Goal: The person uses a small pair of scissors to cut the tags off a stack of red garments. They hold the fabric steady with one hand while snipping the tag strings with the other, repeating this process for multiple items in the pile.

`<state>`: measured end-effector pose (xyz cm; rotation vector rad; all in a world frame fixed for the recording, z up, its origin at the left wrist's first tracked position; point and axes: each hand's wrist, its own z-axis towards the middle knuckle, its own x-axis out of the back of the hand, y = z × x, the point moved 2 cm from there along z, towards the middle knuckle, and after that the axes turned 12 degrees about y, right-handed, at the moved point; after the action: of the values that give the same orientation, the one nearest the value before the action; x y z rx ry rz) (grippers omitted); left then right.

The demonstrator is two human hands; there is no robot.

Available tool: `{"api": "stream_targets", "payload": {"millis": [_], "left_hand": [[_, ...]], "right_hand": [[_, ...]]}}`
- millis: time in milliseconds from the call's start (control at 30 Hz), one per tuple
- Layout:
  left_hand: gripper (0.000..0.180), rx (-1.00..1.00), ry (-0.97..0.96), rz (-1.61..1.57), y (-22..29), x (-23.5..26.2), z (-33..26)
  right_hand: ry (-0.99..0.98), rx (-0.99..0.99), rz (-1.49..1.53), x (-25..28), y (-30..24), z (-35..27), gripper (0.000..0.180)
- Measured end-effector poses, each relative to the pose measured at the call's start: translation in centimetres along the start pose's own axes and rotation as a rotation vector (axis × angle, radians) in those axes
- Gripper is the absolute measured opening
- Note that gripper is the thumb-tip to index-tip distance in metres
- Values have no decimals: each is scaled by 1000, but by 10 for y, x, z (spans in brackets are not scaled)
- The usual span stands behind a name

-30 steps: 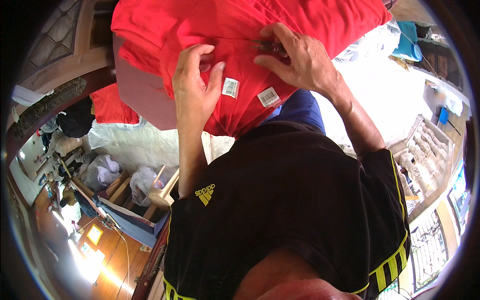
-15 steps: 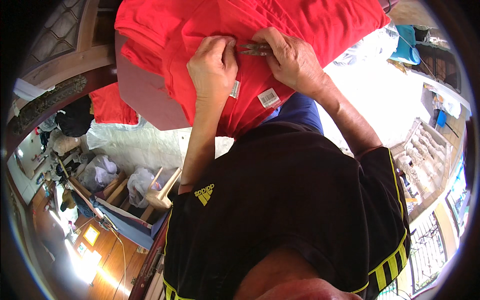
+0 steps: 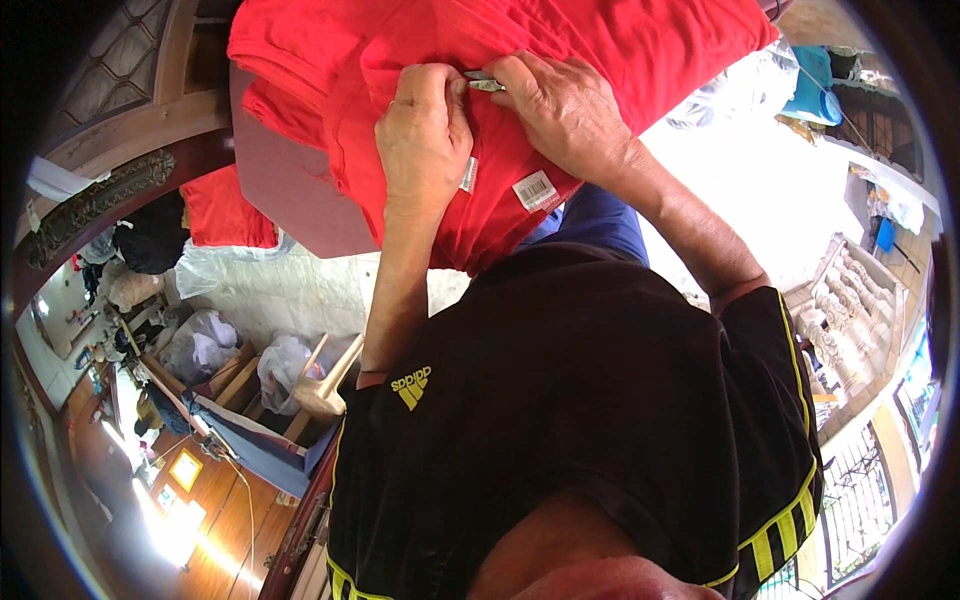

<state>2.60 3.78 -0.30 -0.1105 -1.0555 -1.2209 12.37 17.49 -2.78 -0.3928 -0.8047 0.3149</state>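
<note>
The red cloth [image 3: 340, 110] lies at 12 o'clock, and both hands are over it. The left hand [image 3: 424, 140] has its fingertips drawn together; what they pinch, I cannot tell. The right hand [image 3: 570, 112] is closed around the snips [image 3: 487, 85], which point to about 10 o'clock, just beside the left fingertips. At their 5 o'clock is a white tag [image 3: 535, 191]. The step seems to be close blade work; next calls, I think, for a steady pinch and careful tips.
</note>
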Motion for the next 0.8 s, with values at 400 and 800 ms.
{"api": "stream_targets", "payload": {"millis": [400,800], "left_hand": [[21,104,-9,-181,4,20,-8],[6,257,81,-207,-8,-7,-3]], "right_hand": [[-107,-391,355,16,21,-1,21],[-24,-267,320,11,19,-5,21]]}}
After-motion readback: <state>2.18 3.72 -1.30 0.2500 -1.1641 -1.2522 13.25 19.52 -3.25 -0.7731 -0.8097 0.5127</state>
